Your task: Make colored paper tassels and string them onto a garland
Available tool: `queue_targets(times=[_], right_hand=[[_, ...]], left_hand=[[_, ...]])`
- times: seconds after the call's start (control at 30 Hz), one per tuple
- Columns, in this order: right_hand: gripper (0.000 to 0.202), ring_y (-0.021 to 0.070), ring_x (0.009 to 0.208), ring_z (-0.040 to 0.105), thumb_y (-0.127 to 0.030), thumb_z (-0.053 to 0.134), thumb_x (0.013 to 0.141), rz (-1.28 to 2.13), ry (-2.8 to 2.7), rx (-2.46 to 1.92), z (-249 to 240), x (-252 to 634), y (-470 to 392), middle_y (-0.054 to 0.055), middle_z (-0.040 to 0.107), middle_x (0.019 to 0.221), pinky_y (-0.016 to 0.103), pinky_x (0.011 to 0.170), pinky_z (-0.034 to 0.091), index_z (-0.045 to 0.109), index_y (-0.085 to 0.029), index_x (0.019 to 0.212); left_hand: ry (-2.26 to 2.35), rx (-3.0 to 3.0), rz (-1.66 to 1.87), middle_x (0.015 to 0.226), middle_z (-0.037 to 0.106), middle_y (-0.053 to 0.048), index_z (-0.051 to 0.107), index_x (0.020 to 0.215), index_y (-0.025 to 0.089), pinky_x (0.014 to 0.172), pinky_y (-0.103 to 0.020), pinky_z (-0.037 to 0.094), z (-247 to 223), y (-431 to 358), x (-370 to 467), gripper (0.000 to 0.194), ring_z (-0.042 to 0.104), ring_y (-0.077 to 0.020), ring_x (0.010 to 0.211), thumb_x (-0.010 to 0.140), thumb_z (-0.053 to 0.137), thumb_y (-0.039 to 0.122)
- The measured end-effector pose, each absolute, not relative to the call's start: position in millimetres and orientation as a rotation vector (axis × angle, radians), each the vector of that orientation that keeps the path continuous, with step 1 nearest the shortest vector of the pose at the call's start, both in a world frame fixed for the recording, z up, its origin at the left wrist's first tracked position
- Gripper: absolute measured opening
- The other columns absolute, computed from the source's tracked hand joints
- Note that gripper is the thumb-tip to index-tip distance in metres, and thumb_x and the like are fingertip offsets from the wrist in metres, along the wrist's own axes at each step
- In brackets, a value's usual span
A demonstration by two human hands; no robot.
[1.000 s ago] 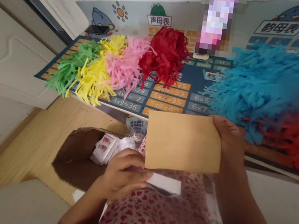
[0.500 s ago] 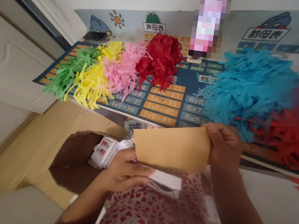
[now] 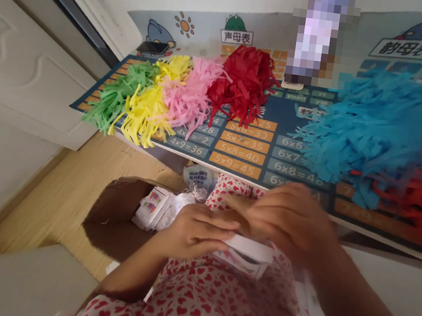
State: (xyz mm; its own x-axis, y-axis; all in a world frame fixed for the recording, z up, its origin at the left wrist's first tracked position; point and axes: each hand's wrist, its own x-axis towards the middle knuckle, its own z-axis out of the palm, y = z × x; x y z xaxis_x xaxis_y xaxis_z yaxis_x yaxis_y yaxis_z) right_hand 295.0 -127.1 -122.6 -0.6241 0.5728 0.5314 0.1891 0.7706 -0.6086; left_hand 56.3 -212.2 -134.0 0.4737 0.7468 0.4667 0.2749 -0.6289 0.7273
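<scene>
Above the lap, a stack of white cards [image 3: 250,254] lies pinched in the left hand [image 3: 196,228], fingers closed on its near edge. The right hand [image 3: 288,220], blurred, covers the stack's far end; its finger state cannot be told. Beyond, shredded-paper piles, blue [image 3: 374,127] and red [image 3: 244,79], rest on a multiplication-chart table [image 3: 243,147].

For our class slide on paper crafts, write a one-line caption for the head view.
Both hands, left hand and right hand, meet over a white pack beside a table heaped with paper fringe.
</scene>
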Motion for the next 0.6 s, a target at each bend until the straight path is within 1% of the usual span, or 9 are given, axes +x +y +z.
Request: queue_targets(times=[0.07,0.13,0.17,0.23,0.27,0.33,0.47,0.6], right_hand=[[0.019,0.0194,0.104,0.067,-0.031,0.059,0.092,0.971,-2.317,-0.468,-130,285,-126,0.003,0.074,0.105,0.039,0.099,0.048,0.073,-0.028,0.105],[0.027,0.0191,0.112,0.065,-0.035,0.049,0.098,1.286,-2.230,-0.456,-145,286,-124,0.006,0.073,0.111,0.039,0.101,0.049,0.072,-0.025,0.109],[0.030,0.0192,0.117,0.063,-0.037,0.046,0.100,1.426,-2.142,-0.455,-154,291,-124,0.006,0.072,0.115,0.040,0.102,0.048,0.070,-0.024,0.112],[0.033,0.0210,0.123,0.060,-0.042,0.047,0.099,1.576,-1.952,-0.512,-170,305,-129,0.007,0.069,0.124,0.043,0.105,0.046,0.068,-0.024,0.117],[0.032,0.0220,0.124,0.060,-0.043,0.050,0.098,1.585,-1.869,-0.578,-178,313,-133,0.008,0.067,0.128,0.044,0.106,0.046,0.067,-0.025,0.118],[0.028,0.0223,0.123,0.060,-0.039,0.053,0.096,1.536,-1.762,-0.747,-192,327,-143,0.008,0.066,0.129,0.044,0.106,0.045,0.068,-0.026,0.116],[0.024,0.0222,0.120,0.062,-0.030,0.049,0.096,1.467,-1.774,-0.949,-225,346,-162,0.009,0.067,0.126,0.043,0.102,0.048,0.066,-0.024,0.113],[0.019,0.0239,0.119,0.062,-0.022,0.052,0.089,1.235,-1.798,-1.137,-265,376,-180,0.009,0.067,0.124,0.045,0.100,0.050,0.064,-0.023,0.104]], left_hand=[[0.824,2.157,1.066,0.108,0.077,-0.010,0.069,0.115,0.022,0.080,-0.028,0.056,-131,-213,58,0.026,0.075,-0.0173,0.091,0.089,0.069,0.023],[0.821,2.191,1.036,0.106,0.078,-0.009,0.068,0.115,0.022,0.078,-0.028,0.056,-127,-216,59,0.025,0.075,-0.0172,0.089,0.089,0.069,0.024],[0.811,2.220,1.016,0.106,0.078,-0.009,0.067,0.115,0.021,0.077,-0.028,0.055,-126,-217,59,0.026,0.075,-0.0172,0.089,0.089,0.069,0.025],[0.775,2.278,0.986,0.105,0.078,-0.009,0.066,0.114,0.019,0.077,-0.029,0.055,-124,-219,57,0.026,0.075,-0.0176,0.090,0.089,0.070,0.023],[0.754,2.295,0.985,0.104,0.078,-0.009,0.066,0.113,0.018,0.076,-0.029,0.054,-124,-220,56,0.025,0.075,-0.0177,0.090,0.088,0.070,0.022],[0.728,2.296,0.997,0.102,0.078,-0.009,0.066,0.111,0.017,0.075,-0.029,0.053,-123,-220,55,0.024,0.075,-0.0176,0.091,0.088,0.069,0.021],[0.712,2.287,0.975,0.102,0.078,-0.009,0.066,0.111,0.016,0.075,-0.030,0.053,-123,-223,52,0.022,0.074,-0.0179,0.093,0.090,0.067,0.022],[0.716,2.306,0.955,0.101,0.078,-0.010,0.064,0.115,0.018,0.076,-0.031,0.054,-120,-230,49,0.023,0.075,-0.0191,0.092,0.093,0.063,0.024]])
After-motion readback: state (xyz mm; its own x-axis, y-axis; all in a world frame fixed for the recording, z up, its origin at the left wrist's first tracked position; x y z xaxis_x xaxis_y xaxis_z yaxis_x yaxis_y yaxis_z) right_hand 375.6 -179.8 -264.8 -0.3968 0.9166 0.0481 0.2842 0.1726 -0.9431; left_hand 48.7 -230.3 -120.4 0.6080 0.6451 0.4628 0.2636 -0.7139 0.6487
